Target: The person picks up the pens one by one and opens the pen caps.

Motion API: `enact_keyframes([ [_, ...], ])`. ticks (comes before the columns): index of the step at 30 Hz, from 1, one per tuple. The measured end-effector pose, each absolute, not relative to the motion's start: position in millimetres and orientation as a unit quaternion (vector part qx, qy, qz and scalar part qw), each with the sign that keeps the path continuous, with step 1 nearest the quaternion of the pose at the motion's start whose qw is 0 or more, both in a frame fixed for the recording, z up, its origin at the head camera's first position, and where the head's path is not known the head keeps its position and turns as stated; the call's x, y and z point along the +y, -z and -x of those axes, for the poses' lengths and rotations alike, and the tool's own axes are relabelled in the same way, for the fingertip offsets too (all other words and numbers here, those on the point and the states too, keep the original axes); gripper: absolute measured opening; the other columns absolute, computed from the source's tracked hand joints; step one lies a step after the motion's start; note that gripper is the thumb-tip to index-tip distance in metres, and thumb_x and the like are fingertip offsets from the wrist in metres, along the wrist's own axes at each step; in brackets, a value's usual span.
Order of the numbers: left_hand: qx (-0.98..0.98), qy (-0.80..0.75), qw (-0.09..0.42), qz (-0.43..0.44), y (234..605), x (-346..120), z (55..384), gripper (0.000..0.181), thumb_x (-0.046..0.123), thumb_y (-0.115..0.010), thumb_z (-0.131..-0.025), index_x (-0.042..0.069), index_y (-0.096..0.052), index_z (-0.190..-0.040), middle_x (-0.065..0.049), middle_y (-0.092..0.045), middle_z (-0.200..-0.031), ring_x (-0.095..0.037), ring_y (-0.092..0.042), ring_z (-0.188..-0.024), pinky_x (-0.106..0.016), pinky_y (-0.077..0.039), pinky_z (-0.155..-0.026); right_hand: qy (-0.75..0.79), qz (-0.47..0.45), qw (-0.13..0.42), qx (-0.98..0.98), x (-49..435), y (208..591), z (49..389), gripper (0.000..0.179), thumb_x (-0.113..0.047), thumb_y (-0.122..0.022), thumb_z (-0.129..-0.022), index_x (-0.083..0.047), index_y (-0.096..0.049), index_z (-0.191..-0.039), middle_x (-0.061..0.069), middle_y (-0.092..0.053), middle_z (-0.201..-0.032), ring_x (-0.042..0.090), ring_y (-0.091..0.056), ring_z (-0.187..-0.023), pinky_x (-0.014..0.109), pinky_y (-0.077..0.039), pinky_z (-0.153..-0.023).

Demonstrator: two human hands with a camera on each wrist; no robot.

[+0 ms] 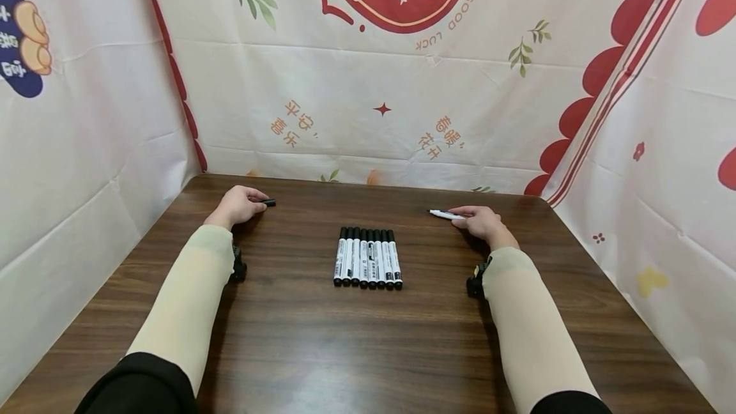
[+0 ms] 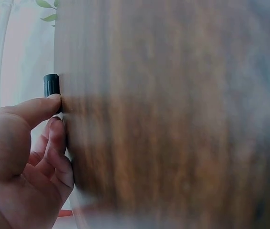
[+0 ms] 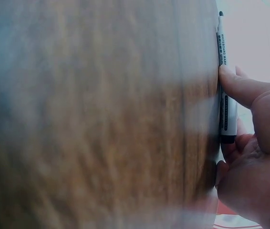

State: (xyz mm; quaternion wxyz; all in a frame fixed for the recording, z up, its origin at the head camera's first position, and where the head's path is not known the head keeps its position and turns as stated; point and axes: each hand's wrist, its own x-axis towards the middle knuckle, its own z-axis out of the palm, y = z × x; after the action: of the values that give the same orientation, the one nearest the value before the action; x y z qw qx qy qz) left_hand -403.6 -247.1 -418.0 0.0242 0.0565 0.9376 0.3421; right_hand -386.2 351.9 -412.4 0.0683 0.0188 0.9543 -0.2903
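At the far left of the table, my left hand (image 1: 238, 205) pinches a black marker cap (image 1: 268, 202) between thumb and fingers. The cap (image 2: 51, 86) sticks out past the thumb tip in the left wrist view. Over at the far right, my right hand (image 1: 482, 222) holds an uncapped whiteboard marker (image 1: 445, 214), its dark tip pointing left toward the middle. In the right wrist view the white barrel (image 3: 229, 114) shows black print and a black end, with the thumb across it. Between the hands lies a row of several capped markers (image 1: 368, 259), side by side, caps away from me.
The brown wooden table (image 1: 322, 344) ends at a white printed cloth (image 1: 356, 82) hanging behind it. More cloth hangs at the left side (image 1: 98, 165) and the right side (image 1: 661, 222). Both wrists carry small black cameras.
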Motion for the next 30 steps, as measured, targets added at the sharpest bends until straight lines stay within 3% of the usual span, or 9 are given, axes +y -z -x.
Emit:
enact_keyframes([
  [4, 0.937, -0.344, 0.031, -0.051, 416.0, -245.7, 404.2, 0.034, 0.015, -0.066, -0.109, 0.001, -0.073, -0.139, -0.027, -0.072, -0.138, -0.033, -0.063, -0.116, -0.042, -0.050, -0.098, 0.285, -0.018, 0.066, 0.956, 354.3, 413.2, 388.0, 0.049, -0.038, -0.066, -0.110, -0.018, -0.065, -0.154, 0.029, -0.040, -0.171, 0.067, -0.017, -0.155, 0.078, -0.016, -0.124],
  [11, 0.934, -0.353, 0.031, -0.047, 412.4, -245.2, 400.0, 0.035, 0.014, -0.067, -0.108, 0.000, -0.072, -0.141, -0.027, -0.073, -0.135, -0.026, -0.064, -0.102, -0.029, -0.048, -0.083, 0.284, -0.019, 0.068, 0.956, 354.8, 413.8, 390.2, 0.049, -0.036, -0.066, -0.110, -0.017, -0.064, -0.155, 0.029, -0.040, -0.171, 0.067, -0.018, -0.155, 0.077, -0.016, -0.125],
  [30, 0.932, -0.357, 0.043, -0.043, 416.3, -248.1, 403.2, 0.037, 0.015, -0.067, -0.108, 0.000, -0.071, -0.142, -0.023, -0.072, -0.131, -0.026, -0.062, -0.103, -0.030, -0.048, -0.084, 0.304, -0.009, 0.072, 0.950, 353.5, 411.4, 385.2, 0.050, -0.032, -0.066, -0.110, -0.013, -0.062, -0.156, 0.029, -0.040, -0.171, 0.063, -0.014, -0.158, 0.076, -0.006, -0.127],
])
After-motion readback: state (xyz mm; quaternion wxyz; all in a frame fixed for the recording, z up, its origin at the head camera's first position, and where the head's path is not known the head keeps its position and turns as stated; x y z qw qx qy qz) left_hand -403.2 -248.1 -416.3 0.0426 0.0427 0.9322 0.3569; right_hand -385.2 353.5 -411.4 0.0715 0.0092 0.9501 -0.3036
